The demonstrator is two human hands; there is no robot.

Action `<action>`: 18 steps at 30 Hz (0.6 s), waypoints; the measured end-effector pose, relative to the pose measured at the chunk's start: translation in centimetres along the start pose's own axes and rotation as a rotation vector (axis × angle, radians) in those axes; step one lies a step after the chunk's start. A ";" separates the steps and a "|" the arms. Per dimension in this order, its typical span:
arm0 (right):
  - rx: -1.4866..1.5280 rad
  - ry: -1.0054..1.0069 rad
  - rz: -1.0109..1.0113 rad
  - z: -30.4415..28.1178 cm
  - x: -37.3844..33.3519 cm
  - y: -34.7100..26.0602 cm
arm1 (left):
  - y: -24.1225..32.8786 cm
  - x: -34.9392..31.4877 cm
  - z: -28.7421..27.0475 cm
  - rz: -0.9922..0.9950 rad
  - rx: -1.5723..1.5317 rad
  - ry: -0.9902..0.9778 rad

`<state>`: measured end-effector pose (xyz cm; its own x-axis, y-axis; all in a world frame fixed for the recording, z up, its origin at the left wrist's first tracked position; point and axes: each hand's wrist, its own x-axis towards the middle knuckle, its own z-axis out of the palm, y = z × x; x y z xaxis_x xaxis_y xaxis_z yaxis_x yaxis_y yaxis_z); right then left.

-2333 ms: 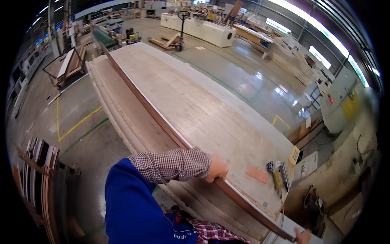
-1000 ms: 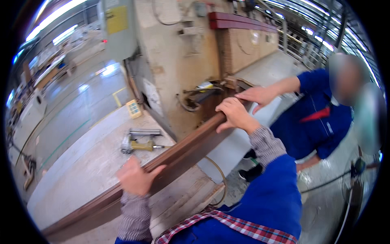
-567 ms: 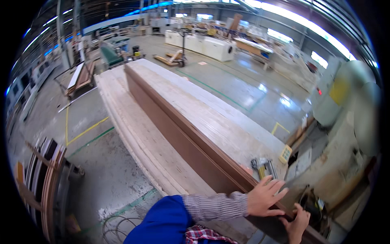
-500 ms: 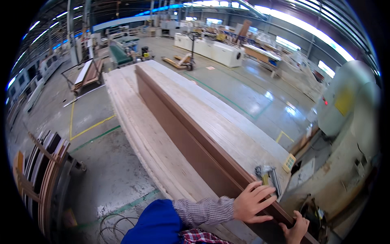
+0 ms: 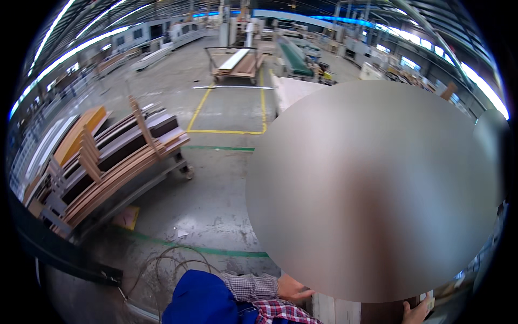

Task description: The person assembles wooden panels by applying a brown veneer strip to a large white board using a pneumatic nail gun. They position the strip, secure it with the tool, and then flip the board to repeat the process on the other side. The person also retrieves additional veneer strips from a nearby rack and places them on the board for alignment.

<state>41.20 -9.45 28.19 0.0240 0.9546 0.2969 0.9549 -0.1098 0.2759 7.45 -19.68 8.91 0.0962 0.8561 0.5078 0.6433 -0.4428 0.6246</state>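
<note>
A large blurred oval hides most of the worktable and the brown board on it. Only the near end of the brown board (image 5: 383, 311) shows, at the bottom right below the oval. My right hand (image 5: 416, 313) is at its right edge, thumb and fingers closed about that edge. My left hand (image 5: 294, 288) is to the left, apart from the board, by the table's near left corner. Its fingers reach rightward, stretched out, and the blur covers part of them. The pale table (image 5: 324, 308) shows beside the board.
A wheeled rack (image 5: 124, 183) of long boards and strips stands to the left. Cables (image 5: 162, 259) loop on the floor near me, beside a dark beam (image 5: 70, 256). Farther off are a flat cart (image 5: 237, 65) with boards and a green conveyor (image 5: 294, 56).
My view has swung left, so the rack is nearer the middle. My left hand has come off the board to its left side. A blurred oval covers the table.
</note>
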 end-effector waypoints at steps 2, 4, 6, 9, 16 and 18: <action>0.031 0.096 0.009 -0.1 2.0 -3.6 | -3.3 -2.2 -3.6 -0.097 0.037 0.050; 0.062 0.183 -0.057 0.6 4.8 -6.9 | -6.1 -4.2 -6.9 -0.163 0.160 0.100; 0.030 0.179 -0.072 1.8 7.5 -9.7 | -8.3 -6.6 -9.8 -0.318 0.212 0.078; -0.033 0.094 -0.024 4.6 11.5 -11.8 | -11.0 -9.6 -12.3 -0.480 0.243 0.077; 0.264 0.538 -0.205 15.0 25.7 -20.6 | -19.9 -12.3 -12.4 -0.616 0.297 0.243; 0.395 0.441 -0.191 16.4 28.9 -26.4 | -23.0 -11.8 -13.3 -0.711 0.315 0.280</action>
<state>21.48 25.58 14.52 -0.2021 0.7335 0.6490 0.9696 0.2432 0.0271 -18.61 -23.10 -3.54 -0.5802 0.7871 0.2094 0.6662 0.3107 0.6780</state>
